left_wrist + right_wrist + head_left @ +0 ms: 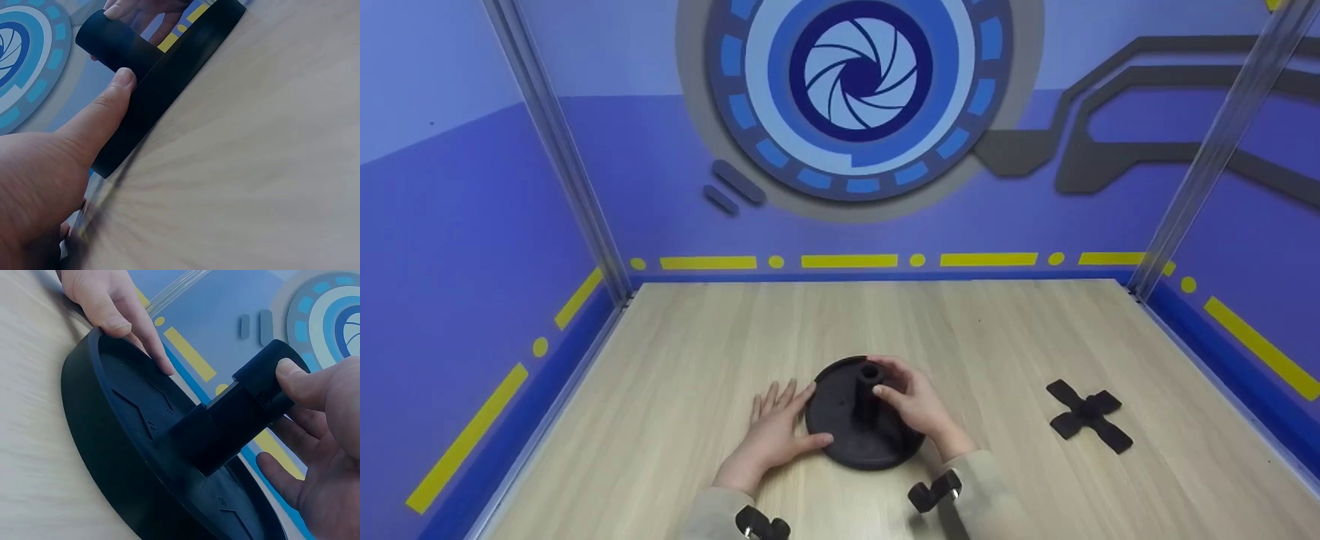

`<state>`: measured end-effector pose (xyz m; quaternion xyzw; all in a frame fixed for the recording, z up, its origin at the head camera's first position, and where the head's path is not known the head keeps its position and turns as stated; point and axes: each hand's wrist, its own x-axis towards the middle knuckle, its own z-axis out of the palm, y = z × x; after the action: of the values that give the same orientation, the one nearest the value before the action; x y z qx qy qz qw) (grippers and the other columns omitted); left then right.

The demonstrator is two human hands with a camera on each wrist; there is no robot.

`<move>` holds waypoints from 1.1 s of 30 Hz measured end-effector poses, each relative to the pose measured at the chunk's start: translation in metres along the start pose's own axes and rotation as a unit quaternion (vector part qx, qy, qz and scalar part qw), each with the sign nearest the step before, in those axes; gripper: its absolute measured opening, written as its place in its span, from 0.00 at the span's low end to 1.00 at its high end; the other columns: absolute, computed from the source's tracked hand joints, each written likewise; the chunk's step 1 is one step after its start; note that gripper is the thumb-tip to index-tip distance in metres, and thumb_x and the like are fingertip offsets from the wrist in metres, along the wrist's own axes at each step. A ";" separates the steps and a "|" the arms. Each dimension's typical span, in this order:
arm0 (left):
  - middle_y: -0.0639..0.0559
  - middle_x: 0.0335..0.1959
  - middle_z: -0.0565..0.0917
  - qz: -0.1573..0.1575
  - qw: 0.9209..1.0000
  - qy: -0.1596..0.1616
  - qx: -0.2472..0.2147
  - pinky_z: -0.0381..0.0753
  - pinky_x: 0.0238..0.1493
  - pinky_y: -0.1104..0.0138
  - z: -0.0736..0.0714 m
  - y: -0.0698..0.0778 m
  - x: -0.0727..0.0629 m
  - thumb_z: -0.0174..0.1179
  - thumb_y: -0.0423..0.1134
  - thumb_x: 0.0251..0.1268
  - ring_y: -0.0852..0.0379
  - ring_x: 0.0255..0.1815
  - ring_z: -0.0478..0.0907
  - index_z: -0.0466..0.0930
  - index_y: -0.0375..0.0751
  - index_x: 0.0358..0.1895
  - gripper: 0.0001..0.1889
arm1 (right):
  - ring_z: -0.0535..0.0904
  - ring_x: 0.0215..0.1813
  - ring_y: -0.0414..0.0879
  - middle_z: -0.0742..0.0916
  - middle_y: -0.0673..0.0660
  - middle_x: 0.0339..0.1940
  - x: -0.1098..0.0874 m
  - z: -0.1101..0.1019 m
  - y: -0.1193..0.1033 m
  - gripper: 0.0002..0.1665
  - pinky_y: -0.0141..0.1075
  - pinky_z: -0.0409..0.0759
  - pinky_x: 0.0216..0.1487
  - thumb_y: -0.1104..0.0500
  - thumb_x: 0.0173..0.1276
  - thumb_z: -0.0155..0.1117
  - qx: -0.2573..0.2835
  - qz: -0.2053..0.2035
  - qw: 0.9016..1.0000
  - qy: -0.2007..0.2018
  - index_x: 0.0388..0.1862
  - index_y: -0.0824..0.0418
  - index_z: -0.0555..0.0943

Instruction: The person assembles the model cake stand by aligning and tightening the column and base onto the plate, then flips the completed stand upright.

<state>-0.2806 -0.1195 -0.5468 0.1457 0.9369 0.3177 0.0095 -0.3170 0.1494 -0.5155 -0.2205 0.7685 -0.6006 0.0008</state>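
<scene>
A black round base (840, 442) with a low rim sits on the table, and an upright hollow post (256, 396) rises from its middle. My right hand (915, 397) holds the post near its top, thumb on the near side and fingers behind it. On the left edge lies my left hand (776, 435), its thumb (107, 109) on the rim and its fingers spread out straight along the side. To the right of both hands, a black cross-shaped piece (1086, 412) with four flat arms rests apart from the base.
The wooden table (697, 337) is bounded by a blue back wall (660, 180) and side walls. Metal frame posts (562, 150) stand at the back corners. Each wrist wears a dark strap mount (936, 491).
</scene>
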 end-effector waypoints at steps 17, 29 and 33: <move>0.31 0.82 0.56 0.000 1.000 0.009 0.002 0.34 0.82 0.32 0.001 0.000 0.002 0.71 0.67 0.55 0.25 0.84 0.42 0.63 0.49 0.80 0.51 | 0.77 0.70 0.48 0.82 0.71 0.67 -0.002 0.005 0.000 0.26 0.37 0.75 0.74 0.69 0.73 0.62 -0.002 -0.024 1.000 0.016 0.68 0.73 0.73; 0.32 0.82 0.56 -0.001 1.000 0.006 0.006 0.35 0.82 0.32 0.001 -0.001 0.001 0.70 0.68 0.55 0.25 0.84 0.43 0.62 0.48 0.80 0.52 | 0.78 0.69 0.50 0.82 0.70 0.66 -0.001 0.004 0.002 0.26 0.37 0.75 0.74 0.69 0.72 0.63 -0.006 -0.013 1.000 0.023 0.68 0.72 0.74; 0.32 0.83 0.56 -0.004 1.000 0.003 0.001 0.34 0.82 0.33 0.000 -0.001 0.001 0.70 0.67 0.56 0.26 0.84 0.42 0.62 0.49 0.80 0.51 | 0.79 0.68 0.50 0.83 0.68 0.66 -0.001 0.004 0.001 0.26 0.40 0.76 0.73 0.67 0.73 0.64 -0.009 -0.006 1.000 0.020 0.68 0.70 0.75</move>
<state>-0.2817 -0.1197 -0.5470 0.1408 0.9380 0.3168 0.0074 -0.3157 0.1463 -0.5182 -0.2126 0.7728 -0.5976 -0.0201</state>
